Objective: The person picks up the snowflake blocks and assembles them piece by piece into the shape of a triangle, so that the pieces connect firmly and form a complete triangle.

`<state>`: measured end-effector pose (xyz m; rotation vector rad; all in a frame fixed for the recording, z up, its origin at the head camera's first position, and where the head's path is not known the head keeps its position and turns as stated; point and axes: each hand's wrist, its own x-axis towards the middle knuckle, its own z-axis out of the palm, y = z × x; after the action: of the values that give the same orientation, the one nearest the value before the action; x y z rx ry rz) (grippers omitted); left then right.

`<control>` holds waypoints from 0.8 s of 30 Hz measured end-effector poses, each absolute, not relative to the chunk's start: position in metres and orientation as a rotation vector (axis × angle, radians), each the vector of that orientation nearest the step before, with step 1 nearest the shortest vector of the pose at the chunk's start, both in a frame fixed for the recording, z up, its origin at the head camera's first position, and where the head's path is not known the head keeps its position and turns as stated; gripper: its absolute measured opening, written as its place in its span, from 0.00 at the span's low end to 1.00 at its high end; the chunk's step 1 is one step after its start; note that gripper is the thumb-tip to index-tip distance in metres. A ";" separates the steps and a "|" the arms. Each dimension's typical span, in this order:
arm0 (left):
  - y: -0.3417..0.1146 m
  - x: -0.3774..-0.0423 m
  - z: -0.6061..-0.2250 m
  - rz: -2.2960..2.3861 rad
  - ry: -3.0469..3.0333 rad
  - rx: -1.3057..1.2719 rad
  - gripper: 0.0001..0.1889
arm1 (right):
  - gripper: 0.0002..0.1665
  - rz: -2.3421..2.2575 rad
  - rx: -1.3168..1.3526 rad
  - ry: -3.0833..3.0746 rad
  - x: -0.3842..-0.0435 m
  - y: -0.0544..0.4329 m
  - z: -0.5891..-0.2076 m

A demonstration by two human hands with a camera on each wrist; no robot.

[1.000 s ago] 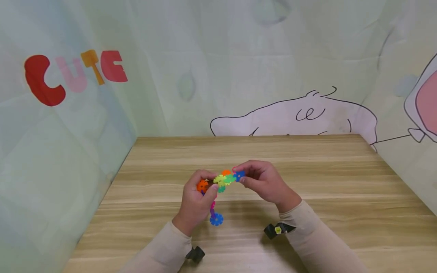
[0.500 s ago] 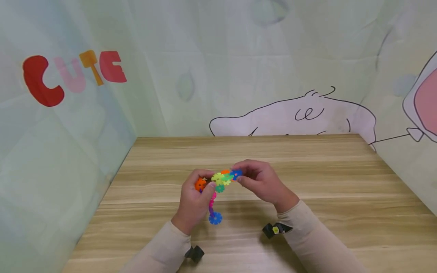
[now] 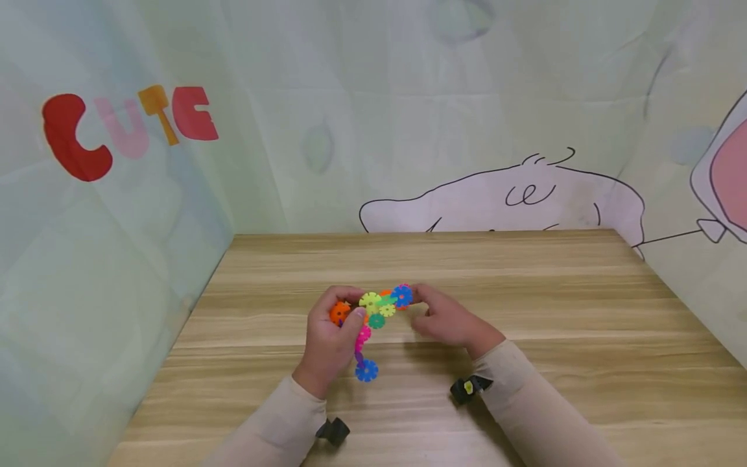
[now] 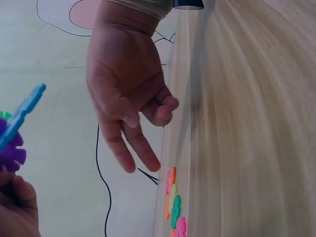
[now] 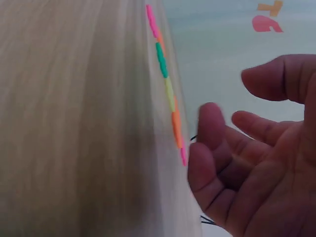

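A chain of linked snowflake discs [image 3: 377,321] in several bright colours is in my left hand [image 3: 328,337], whose thumb presses on it beside a yellow disc [image 3: 370,303]. An orange disc [image 3: 340,313] shows inside that hand, and a blue disc [image 3: 366,371] hangs at the lower end. At the chain's right end is another blue disc [image 3: 401,296]. My right hand [image 3: 449,319] is just right of it, fingers loosely bent and thumb apart. Nothing lies between its fingers [image 5: 212,128] in the right wrist view. Both wrist views show part of the chain edge-on.
A wood-grain table [image 3: 525,272] lies under both hands. Printed cloth walls [image 3: 280,130] stand behind it and at its sides. A small black camera is on each wrist, the left one [image 3: 334,431] and the right one [image 3: 467,389].
My right hand has let go of the blue disc at the chain's right end and drawn slightly away to the right. The left hand keeps its grip, with the chain shifted slightly left.
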<state>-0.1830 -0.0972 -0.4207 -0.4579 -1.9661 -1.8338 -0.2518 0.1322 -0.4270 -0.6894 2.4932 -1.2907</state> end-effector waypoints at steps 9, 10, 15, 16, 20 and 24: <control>-0.096 -0.182 -0.421 -1.842 -1.981 -0.453 0.13 | 0.45 -1.105 -0.698 2.429 -0.251 0.130 -0.433; -0.096 -0.183 -0.421 -1.842 -1.986 -0.449 0.13 | 0.44 -1.084 -0.690 2.447 -0.251 0.130 -0.433; -0.096 -0.182 -0.421 -1.837 -1.998 -0.438 0.12 | 0.32 -0.978 -0.641 2.578 -0.251 0.131 -0.430; -0.096 -0.182 -0.421 -1.837 -1.999 -0.438 0.12 | 0.28 -0.958 -0.631 2.599 -0.251 0.131 -0.430; -0.096 -0.182 -0.421 -1.836 -2.006 -0.440 0.12 | 0.17 -0.910 -0.615 2.660 -0.253 0.130 -0.429; -0.095 -0.183 -0.422 -1.844 -1.999 -0.451 0.12 | 0.22 -0.852 -0.628 2.667 -0.252 0.130 -0.431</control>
<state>-0.1833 -0.0954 -0.4222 -0.4508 -1.9992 -1.8442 -0.2521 0.1297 -0.4307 -0.6280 2.6675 -0.8523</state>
